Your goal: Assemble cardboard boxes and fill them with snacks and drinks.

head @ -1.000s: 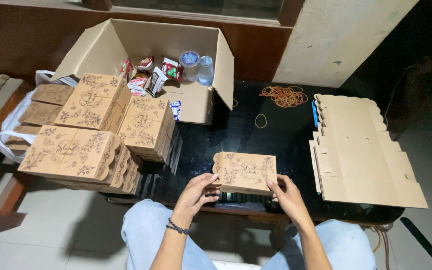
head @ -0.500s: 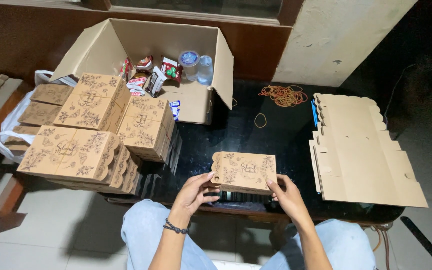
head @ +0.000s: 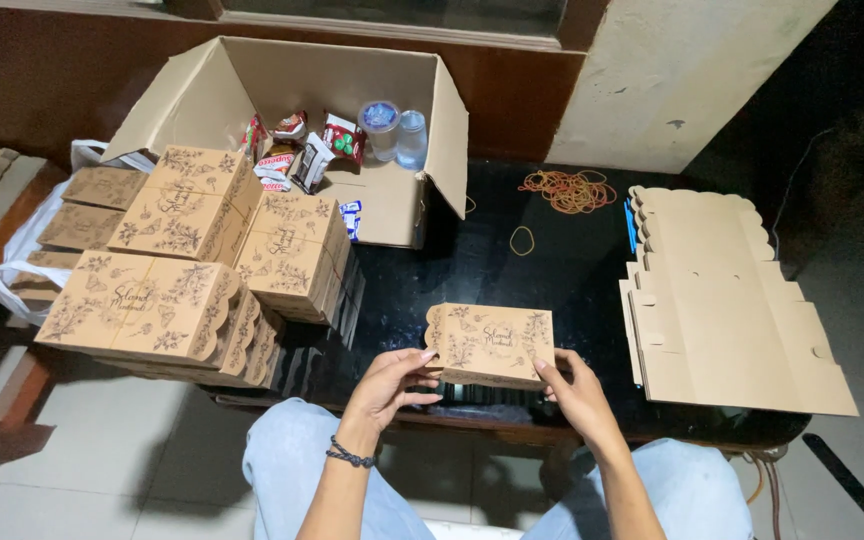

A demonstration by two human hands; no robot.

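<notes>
A small brown printed cardboard box (head: 492, 342) with a scalloped lid sits closed near the front edge of the black table (head: 512, 270). My left hand (head: 390, 383) grips its left end with thumb and fingers. My right hand (head: 577, 392) holds its right end, fingers against the front face. Both hands are at the near edge of the table, above my lap in light blue jeans.
Several stacked finished printed boxes (head: 192, 270) fill the left side. An open carton (head: 352, 130) behind them holds snack packets and water cups. A stack of flat unfolded box blanks (head: 722, 300) lies at right. Rubber bands (head: 567, 190) lie at the back centre.
My hands have shifted slightly on the box, which stays in the same spot at the table's front edge.
</notes>
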